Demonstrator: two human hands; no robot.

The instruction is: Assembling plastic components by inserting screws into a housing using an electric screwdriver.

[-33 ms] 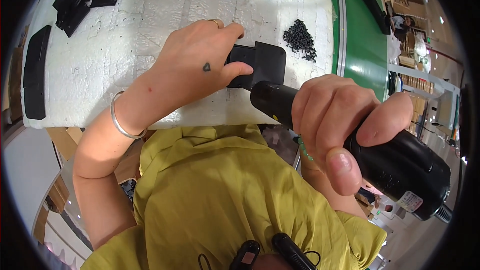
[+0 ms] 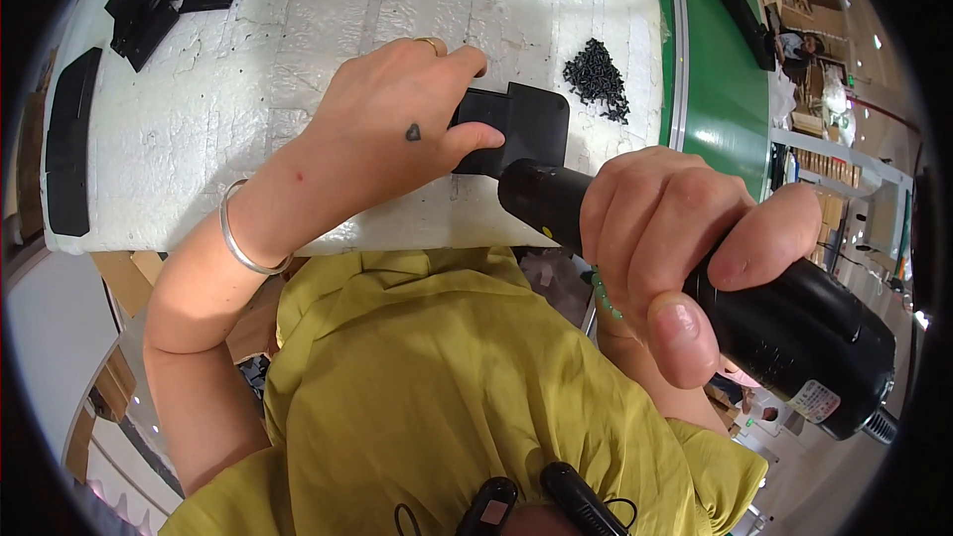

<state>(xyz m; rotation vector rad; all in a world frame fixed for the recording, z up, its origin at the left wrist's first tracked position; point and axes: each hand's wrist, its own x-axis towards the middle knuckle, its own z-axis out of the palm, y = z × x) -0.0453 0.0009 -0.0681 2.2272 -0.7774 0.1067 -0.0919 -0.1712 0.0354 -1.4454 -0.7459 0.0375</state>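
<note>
My left hand (image 2: 397, 104) is closed on a black plastic part (image 2: 538, 124), thumb on top and fingers curled over its far side. The part lies on the white padded work surface. My right hand (image 2: 685, 238) is wrapped round a thick black electric screwdriver (image 2: 546, 197), held at a slant. Its nose is over the near edge of the part; the bit tip is mostly hidden, and I cannot tell whether it sits in a screw. Beyond the part, to the right, is a heap of small black screws (image 2: 598, 81).
Several black plastic pieces (image 2: 149, 15) are stacked at the far left of the white work surface (image 2: 298, 0). A long black piece (image 2: 74, 139) lies along its left edge. To the right runs a green surface (image 2: 725, 109) with a metal-coloured edge strip. Shelving and a person are farther right.
</note>
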